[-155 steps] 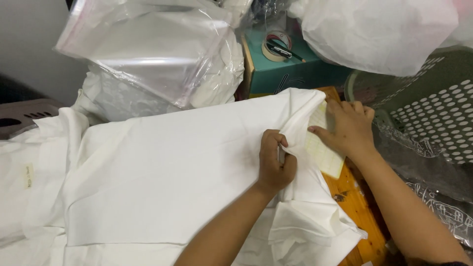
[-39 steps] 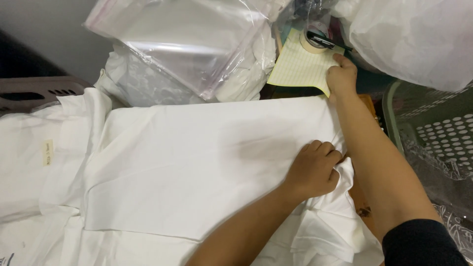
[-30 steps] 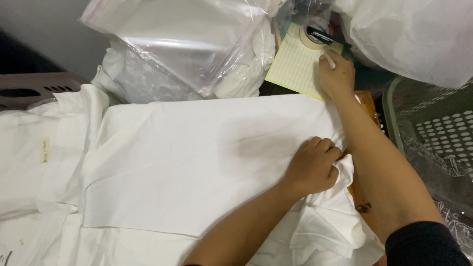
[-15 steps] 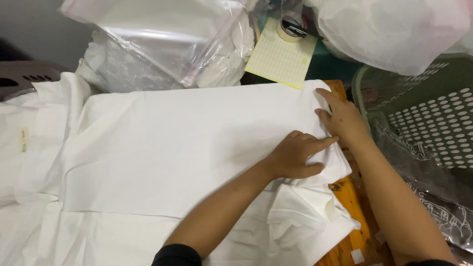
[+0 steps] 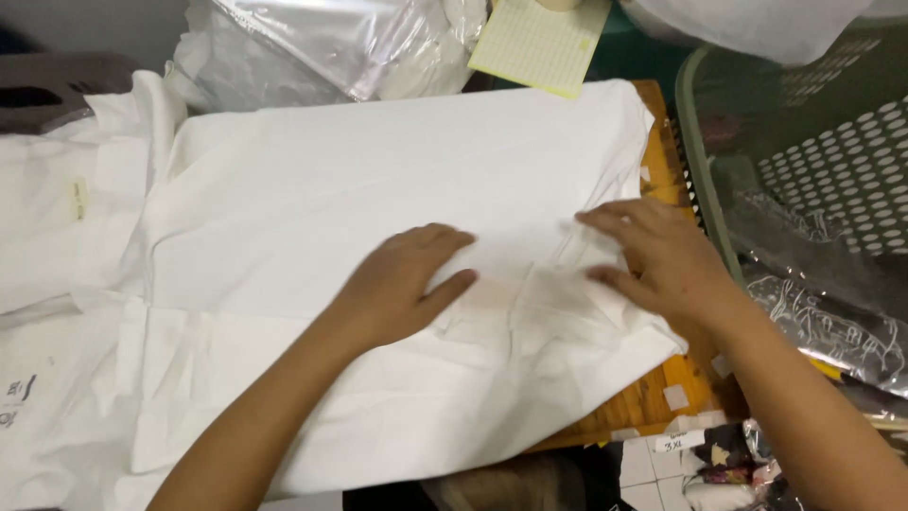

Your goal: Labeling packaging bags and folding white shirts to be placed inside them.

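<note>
While both are lying flat with fingers spread, the left hand (image 5: 402, 289) and right hand (image 5: 657, 255) are pressing on a folded white shirt (image 5: 378, 180), gripping nothing. The shirt is covering a wooden worktop (image 5: 653, 402). A yellow gridded card (image 5: 541, 43) is lying at the far edge, a perforated green basket (image 5: 832, 170) standing right.

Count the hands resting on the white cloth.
2. The left hand lies flat near the middle of the white cloth; the right hand presses its right edge. None seem hidden.
</note>
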